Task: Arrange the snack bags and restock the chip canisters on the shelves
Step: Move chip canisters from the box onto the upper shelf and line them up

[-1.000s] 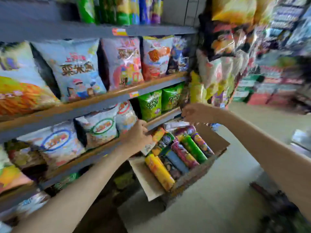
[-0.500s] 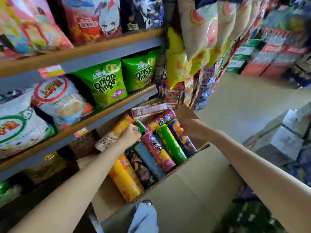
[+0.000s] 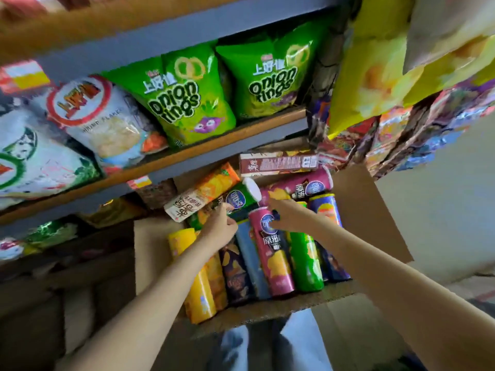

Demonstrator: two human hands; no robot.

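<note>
Green canister [image 3: 238, 203], white cap up and tilted toward the shelf, sat between both hands. Left hand [image 3: 221, 227] had its fingers [image 3: 227, 207] curled onto the canister's lower body, gripping it. Right hand [image 3: 285, 214] reached in from the other side; its fingers [image 3: 276, 210] lay against the canister's side and the top of the magenta canister [image 3: 273, 253]. Cannot tell whether they clamped anything, too blurred.

Green canister was raised above the row in the cardboard box [image 3: 356, 210]. Row, left to right: yellow canister [image 3: 197, 290], dark purple canister [image 3: 235, 271], blue canister [image 3: 251, 263], magenta one, second green canister [image 3: 304, 261], navy canister [image 3: 325, 212] partly behind the right forearm. Another magenta canister [image 3: 302, 186] lay crosswise at the far end. An orange carton [image 3: 203, 194] leaned at the box's far left corner; a maroon carton [image 3: 278, 164] lay across the far edge.

Shelf [image 3: 187, 153] directly above the box carried two green onion-ring bags [image 3: 184, 100], side by side and touching, with a white shrimp-flake bag [image 3: 107, 124] to their left. Yellow bags [image 3: 375, 76] hung at upper right.
</note>
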